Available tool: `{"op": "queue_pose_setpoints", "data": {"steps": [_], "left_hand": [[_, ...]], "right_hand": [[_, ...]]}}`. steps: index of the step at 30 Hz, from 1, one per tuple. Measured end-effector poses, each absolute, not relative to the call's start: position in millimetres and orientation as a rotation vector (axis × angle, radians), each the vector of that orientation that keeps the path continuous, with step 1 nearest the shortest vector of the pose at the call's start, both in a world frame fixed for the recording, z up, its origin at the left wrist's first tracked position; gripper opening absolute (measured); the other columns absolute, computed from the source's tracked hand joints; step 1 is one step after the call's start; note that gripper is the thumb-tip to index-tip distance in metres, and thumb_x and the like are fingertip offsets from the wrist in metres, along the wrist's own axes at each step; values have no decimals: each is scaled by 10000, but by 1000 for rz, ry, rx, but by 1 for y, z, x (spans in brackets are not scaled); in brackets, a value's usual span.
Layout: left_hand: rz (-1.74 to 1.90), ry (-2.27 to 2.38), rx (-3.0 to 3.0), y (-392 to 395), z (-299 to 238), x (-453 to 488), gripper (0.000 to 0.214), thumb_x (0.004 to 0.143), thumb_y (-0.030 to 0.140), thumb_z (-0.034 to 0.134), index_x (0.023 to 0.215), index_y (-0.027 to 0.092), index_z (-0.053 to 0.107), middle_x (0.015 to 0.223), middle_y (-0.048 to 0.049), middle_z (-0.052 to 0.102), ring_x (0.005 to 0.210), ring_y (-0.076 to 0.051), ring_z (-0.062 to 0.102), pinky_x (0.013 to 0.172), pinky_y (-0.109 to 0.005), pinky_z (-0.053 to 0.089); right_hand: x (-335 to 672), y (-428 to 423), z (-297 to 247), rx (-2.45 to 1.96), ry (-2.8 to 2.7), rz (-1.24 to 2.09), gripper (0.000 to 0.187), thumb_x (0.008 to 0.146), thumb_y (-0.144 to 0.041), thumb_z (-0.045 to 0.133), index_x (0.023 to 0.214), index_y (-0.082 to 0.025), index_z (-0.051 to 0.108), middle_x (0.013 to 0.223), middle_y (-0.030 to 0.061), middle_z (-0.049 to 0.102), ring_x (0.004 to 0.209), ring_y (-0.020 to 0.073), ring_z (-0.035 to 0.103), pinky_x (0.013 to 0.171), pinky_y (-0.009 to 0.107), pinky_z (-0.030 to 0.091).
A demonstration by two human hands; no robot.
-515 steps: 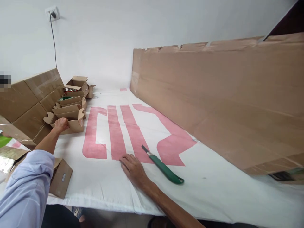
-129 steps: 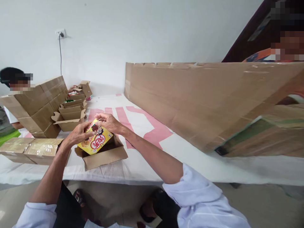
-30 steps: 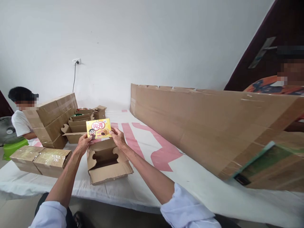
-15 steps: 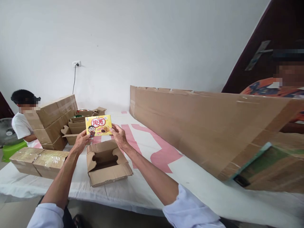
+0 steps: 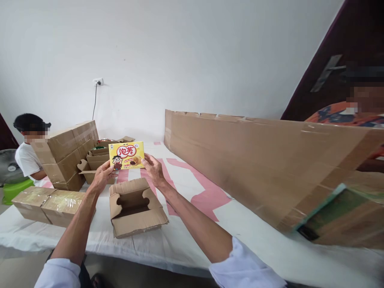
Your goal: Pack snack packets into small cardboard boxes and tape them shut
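Observation:
A yellow snack box [image 5: 126,155] with red lettering and a cartoon figure is held up between my two hands, its printed front facing me. My left hand [image 5: 103,176] grips its lower left corner. At the right edge, my right hand [image 5: 153,168] has its fingers closed on the box. Below and just nearer to me sits an open cardboard carton [image 5: 139,224], flaps folded outward; its shadowed inside is only partly visible. Behind my left hand stand more open cartons [image 5: 96,164], partly covered by the snack box.
Taped cartons [image 5: 61,204] lie at the left, with a carton stack [image 5: 64,154] behind them. A long cardboard panel [image 5: 240,156] stands along the right of the cloth-covered table [image 5: 192,240]. One person [image 5: 28,156] sits at far left, another [image 5: 330,112] behind the panel.
The snack box has shifted slightly right and up, and its face is turned a little more toward me. Both hands still hold it. The open carton stays in place.

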State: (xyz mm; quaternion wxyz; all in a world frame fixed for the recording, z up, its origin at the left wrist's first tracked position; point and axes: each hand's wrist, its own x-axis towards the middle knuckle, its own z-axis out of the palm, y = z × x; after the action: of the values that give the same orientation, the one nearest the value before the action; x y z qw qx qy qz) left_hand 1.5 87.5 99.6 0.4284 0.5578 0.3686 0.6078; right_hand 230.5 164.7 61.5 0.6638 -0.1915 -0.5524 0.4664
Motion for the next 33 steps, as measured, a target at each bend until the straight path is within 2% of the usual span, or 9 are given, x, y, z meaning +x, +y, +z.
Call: {"op": "queue_pose_setpoints", "data": {"steps": [10, 14, 17, 20, 23, 25, 27, 30, 33], "left_hand": [[1541, 881, 1427, 86, 107, 4, 644, 725, 493, 937, 1257, 165, 782, 1287, -154, 787, 1160, -348, 736, 746, -298, 603], [1511, 898, 1433, 91, 100, -2, 657, 735, 454, 911, 1307, 172, 755, 1303, -144, 781, 1146, -346, 740, 808, -328, 611], [1367, 1158, 1614, 97, 83, -9, 568, 792, 409, 808, 1313, 191, 744, 1232, -123, 795, 1114, -334, 743, 865, -373, 613], [1206, 1556, 1829, 105, 66, -15, 499, 772, 303, 779, 1264, 221, 747, 1185, -98, 785, 1152, -340, 714, 960, -431, 596], [1187, 1748, 1900, 111, 57, -16, 649, 726, 177, 791, 1362, 232, 674, 1389, -120, 692, 1342, -361, 606, 1129, -495, 509], [979, 1893, 2114, 115, 58, -14, 745, 781, 165, 762, 1497, 223, 564, 1538, -154, 580, 1423, -352, 549, 1181, -497, 470], [637, 1978, 2356, 118, 63, -9, 750, 848, 190, 737, 1559, 221, 499, 1570, -165, 546, 1422, -335, 562, 1175, -463, 481], [301, 1962, 2483, 124, 72, -2, 632, 890, 269, 756, 1495, 248, 573, 1457, -123, 642, 1329, -300, 644, 1105, -378, 526], [124, 2020, 2456, 129, 80, 0, 485, 903, 337, 759, 1368, 251, 655, 1342, -111, 718, 1232, -300, 701, 1000, -356, 560]], "right_hand": [[235, 161, 68, -411, -1248, 1061, 616, 812, -572, 814, 1303, -217, 704, 1379, 133, 765, 1307, 338, 697, 1078, 501, 602], [241, 164, 59, -370, -1344, 1157, 603, 804, -525, 845, 1300, -221, 685, 1352, 119, 775, 1237, 323, 726, 1048, 490, 611], [247, 176, 38, -461, -1472, 1186, 584, 785, -516, 823, 1263, -220, 669, 1306, 121, 780, 1151, 312, 749, 972, 477, 631], [251, 191, 12, -619, -1565, 1044, 537, 737, -454, 803, 1204, -238, 648, 1297, 102, 764, 1137, 285, 733, 957, 440, 620], [252, 200, -8, -696, -1616, 990, 487, 709, -349, 763, 1169, -249, 640, 1266, 75, 755, 1103, 262, 724, 952, 420, 602], [249, 203, -15, -711, -1680, 988, 466, 708, -308, 741, 1160, -248, 648, 1215, 55, 762, 1085, 248, 722, 957, 404, 589], [245, 204, -16, -707, -1757, 991, 461, 707, -280, 744, 1158, -244, 660, 1183, 40, 772, 1091, 239, 718, 973, 384, 573], [237, 204, -14, -702, -1853, 992, 458, 722, -255, 739, 1173, -237, 662, 1193, 39, 775, 1107, 235, 719, 985, 367, 559], [231, 202, -11, -718, -1919, 994, 477, 751, -249, 738, 1221, -237, 654, 1239, 53, 773, 1131, 248, 726, 995, 383, 560]]}}
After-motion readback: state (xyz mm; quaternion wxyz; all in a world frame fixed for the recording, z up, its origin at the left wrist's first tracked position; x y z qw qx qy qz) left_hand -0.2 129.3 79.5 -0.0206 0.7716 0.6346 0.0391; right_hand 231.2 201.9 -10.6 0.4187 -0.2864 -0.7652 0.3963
